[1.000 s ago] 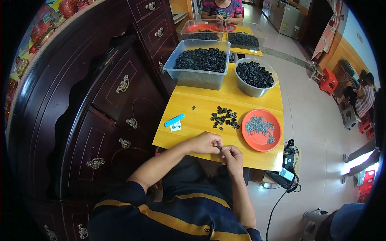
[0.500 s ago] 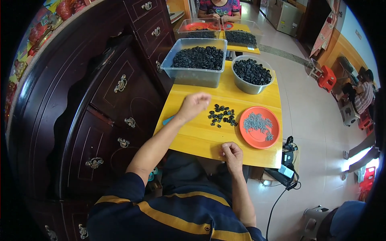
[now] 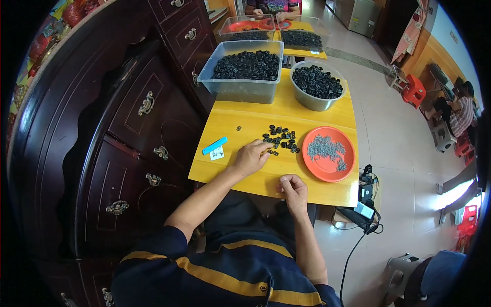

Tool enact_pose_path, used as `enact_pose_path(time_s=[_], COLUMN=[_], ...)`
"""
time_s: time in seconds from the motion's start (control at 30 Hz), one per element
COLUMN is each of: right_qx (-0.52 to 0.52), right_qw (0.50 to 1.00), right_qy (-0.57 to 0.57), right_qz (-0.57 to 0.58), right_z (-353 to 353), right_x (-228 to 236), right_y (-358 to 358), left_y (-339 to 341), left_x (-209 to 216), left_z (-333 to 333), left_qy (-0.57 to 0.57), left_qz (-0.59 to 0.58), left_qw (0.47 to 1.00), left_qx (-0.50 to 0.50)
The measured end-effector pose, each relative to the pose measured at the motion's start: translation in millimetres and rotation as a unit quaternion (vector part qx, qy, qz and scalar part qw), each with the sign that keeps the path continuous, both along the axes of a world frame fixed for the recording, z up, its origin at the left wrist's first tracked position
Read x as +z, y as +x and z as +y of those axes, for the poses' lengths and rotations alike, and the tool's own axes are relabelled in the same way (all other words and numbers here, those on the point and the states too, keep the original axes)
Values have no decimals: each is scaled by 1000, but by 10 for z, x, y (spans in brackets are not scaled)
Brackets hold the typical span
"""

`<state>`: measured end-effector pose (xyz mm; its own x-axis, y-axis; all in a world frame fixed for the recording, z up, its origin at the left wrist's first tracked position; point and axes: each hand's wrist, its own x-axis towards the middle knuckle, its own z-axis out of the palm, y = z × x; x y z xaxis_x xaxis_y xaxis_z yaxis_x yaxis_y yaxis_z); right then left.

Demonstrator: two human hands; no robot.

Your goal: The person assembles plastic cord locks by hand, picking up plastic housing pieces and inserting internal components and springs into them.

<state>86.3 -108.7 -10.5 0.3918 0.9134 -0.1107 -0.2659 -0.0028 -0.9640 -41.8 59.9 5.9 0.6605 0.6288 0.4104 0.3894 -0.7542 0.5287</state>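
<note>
My left hand (image 3: 249, 156) rests on the yellow table (image 3: 245, 125), its fingertips pinched on a small black piece at the near edge of a loose pile of black pieces (image 3: 280, 137). My right hand (image 3: 292, 187) lies at the table's front edge with its fingers curled closed; whether it holds anything is hidden. To the right of the pile sits an orange plate (image 3: 316, 166) with several small grey parts (image 3: 327, 148).
A clear plastic bin (image 3: 240, 89) and a metal bowl (image 3: 314, 102), both full of black rings, stand at the table's far end. A blue object with a white tag (image 3: 215, 146) lies left of my hand. A dark wooden cabinet (image 3: 128, 128) flanks the left. Another person sits at a further table (image 3: 302, 51).
My left hand left my right hand, reached out over the table to the pile, and has drawn back to the pile's near edge. The right hand has stayed at the front edge.
</note>
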Motion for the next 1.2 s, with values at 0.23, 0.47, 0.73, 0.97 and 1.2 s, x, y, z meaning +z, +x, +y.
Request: enact_pose_path(time_s=[0.23, 0.47, 0.73, 0.97, 1.2], right_qx=[-2, -6, 4, -2, -16], right_qw=[1000, 1000, 1000, 999, 996], right_qy=[2, 11, 11, 21, 11], right_qz=[-15, -11, 2, 43, 83], right_z=[-8, 4, 9, 28, 20], right_x=[-28, -27, -42, -38, 19], right_y=[10, 6, 34, 31, 61], left_y=[57, 19, 33, -30, 119], left_x=[4, 58, 15, -106, 105], left_z=[2, -96, -61, -33, -382], left_qy=[-24, 11, 15, -143, -459], left_qz=[7, 16, 52, -56, -118], left_qw=[999, 1000, 998, 988, 879], left_qx=[34, 15, 25, 7, -52])
